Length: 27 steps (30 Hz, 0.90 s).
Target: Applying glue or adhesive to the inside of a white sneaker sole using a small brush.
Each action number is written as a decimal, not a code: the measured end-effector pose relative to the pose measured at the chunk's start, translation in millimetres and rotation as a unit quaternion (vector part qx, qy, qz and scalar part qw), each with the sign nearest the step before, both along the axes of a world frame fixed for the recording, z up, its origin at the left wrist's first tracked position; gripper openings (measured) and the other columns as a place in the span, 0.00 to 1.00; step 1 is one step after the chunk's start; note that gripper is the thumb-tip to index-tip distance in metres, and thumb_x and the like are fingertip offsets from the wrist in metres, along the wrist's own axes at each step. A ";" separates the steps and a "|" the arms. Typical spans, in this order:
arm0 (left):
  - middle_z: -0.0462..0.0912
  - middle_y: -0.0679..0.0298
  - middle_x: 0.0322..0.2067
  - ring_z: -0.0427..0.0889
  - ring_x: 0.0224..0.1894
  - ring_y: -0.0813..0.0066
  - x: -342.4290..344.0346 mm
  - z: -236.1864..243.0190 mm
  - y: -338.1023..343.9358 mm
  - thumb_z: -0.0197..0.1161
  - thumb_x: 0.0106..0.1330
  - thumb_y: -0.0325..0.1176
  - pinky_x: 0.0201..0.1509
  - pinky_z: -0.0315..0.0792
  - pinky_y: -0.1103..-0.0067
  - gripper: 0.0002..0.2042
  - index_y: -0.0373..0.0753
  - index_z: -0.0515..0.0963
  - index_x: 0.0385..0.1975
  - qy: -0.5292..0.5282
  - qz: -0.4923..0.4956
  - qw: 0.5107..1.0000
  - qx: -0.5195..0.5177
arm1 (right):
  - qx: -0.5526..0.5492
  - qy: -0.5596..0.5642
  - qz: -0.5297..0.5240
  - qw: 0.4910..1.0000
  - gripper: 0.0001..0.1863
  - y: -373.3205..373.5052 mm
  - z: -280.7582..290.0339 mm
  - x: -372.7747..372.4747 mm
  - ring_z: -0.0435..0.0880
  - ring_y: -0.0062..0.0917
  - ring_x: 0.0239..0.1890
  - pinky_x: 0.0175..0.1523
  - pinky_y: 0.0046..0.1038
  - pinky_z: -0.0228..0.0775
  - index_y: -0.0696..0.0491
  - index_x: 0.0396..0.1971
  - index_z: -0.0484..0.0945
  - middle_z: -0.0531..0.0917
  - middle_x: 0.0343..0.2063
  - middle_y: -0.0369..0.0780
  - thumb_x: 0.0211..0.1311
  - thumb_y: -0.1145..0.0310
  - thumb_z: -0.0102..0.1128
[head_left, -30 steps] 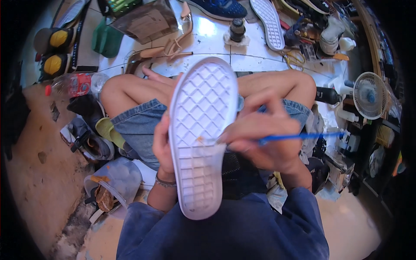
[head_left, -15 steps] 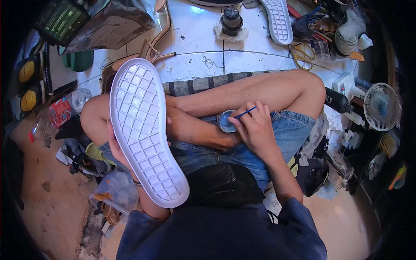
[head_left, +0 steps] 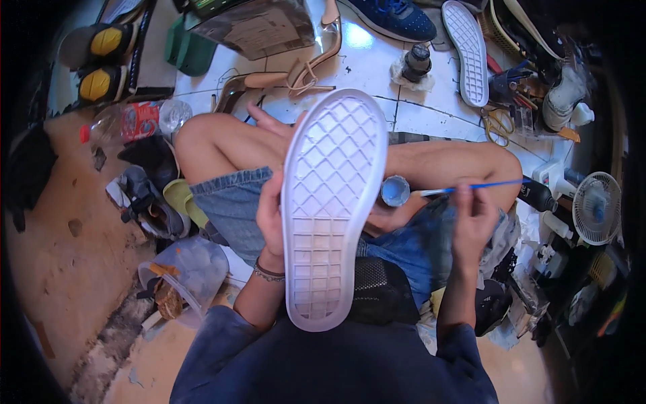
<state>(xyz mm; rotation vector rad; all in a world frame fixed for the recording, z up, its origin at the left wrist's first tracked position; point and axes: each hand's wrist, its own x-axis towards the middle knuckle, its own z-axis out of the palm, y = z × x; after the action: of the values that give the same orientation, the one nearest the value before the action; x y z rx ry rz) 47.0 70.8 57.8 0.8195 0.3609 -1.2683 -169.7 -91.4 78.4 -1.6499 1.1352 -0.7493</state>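
My left hand grips a white shoe sole by its left edge. The sole stands lengthwise before my chest, its gridded, walled face toward me. Some of my fingers are hidden behind it. Pinched in the fingertips of my right hand is a thin brush with a blue handle, its pale tip pointing left. That tip is close to a small round cup, bluish inside, which sits by my crossed legs, just right of the sole.
A second white sole lies on the tiles beyond my legs, near a dark jar and yellow scissors. Heeled sandals and a plastic bottle are on the left. A small fan stands at right.
The brush has come out of the cup and moved right with my right hand. The sole is more upright and farther right in view. The whole view has shifted.
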 end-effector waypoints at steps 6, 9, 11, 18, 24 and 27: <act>0.73 0.49 0.60 0.77 0.59 0.62 -25.4 49.1 -12.7 0.37 0.76 0.45 0.64 0.71 0.69 0.28 0.30 0.61 0.68 -0.099 -0.042 0.992 -0.060 | -0.206 -0.166 0.174 0.949 0.13 12.9 83.8 43.3 0.72 0.24 0.28 0.39 0.27 0.64 0.57 0.33 0.79 0.81 0.22 0.34 0.69 0.61 0.61; 0.72 0.47 0.61 0.74 0.63 0.58 -34.3 83.2 -26.0 0.39 0.75 0.48 0.69 0.67 0.66 0.29 0.31 0.62 0.67 -0.044 0.005 0.984 -0.174 | -0.283 -0.100 0.226 0.927 0.10 21.1 100.4 55.6 0.76 0.25 0.29 0.41 0.26 0.64 0.53 0.34 0.82 0.86 0.29 0.34 0.56 0.67 0.73; 0.51 0.50 0.73 0.53 0.75 0.63 -31.7 102.6 -29.1 0.40 0.68 0.46 0.77 0.43 0.73 0.38 0.33 0.41 0.75 -0.194 -0.108 0.952 -0.211 | -0.309 -0.076 0.201 0.926 0.12 28.1 103.5 54.9 0.76 0.27 0.31 0.41 0.28 0.64 0.51 0.32 0.83 0.86 0.28 0.31 0.50 0.64 0.75; 0.46 0.49 0.74 0.50 0.76 0.61 -35.6 120.1 -19.5 0.43 0.64 0.46 0.78 0.41 0.70 0.41 0.34 0.38 0.75 -0.181 -0.108 0.951 -0.225 | -0.403 -0.019 0.239 0.883 0.16 38.6 131.6 45.0 0.75 0.26 0.32 0.40 0.33 0.61 0.48 0.30 0.83 0.85 0.28 0.30 0.38 0.62 0.73; 0.46 0.48 0.75 0.51 0.76 0.61 -35.3 120.3 -15.7 0.43 0.64 0.45 0.78 0.42 0.70 0.41 0.34 0.38 0.75 -0.164 -0.111 0.952 -0.236 | -0.378 0.005 0.269 0.886 0.10 46.8 135.9 46.0 0.75 0.28 0.33 0.44 0.35 0.65 0.48 0.31 0.84 0.86 0.26 0.30 0.58 0.57 0.68; 0.47 0.48 0.74 0.51 0.76 0.61 -35.6 120.6 -12.8 0.43 0.65 0.45 0.78 0.42 0.70 0.41 0.34 0.38 0.75 -0.165 -0.107 0.951 -0.237 | -0.399 -0.015 0.243 0.884 0.09 39.8 135.8 53.8 0.75 0.29 0.32 0.45 0.35 0.65 0.49 0.30 0.84 0.86 0.26 0.32 0.58 0.59 0.68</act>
<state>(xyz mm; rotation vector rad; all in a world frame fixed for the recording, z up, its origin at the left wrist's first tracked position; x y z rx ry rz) 11.4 58.0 178.4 0.6490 -0.3044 -1.3172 -115.9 -51.6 214.2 -2.4621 0.3225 -0.9610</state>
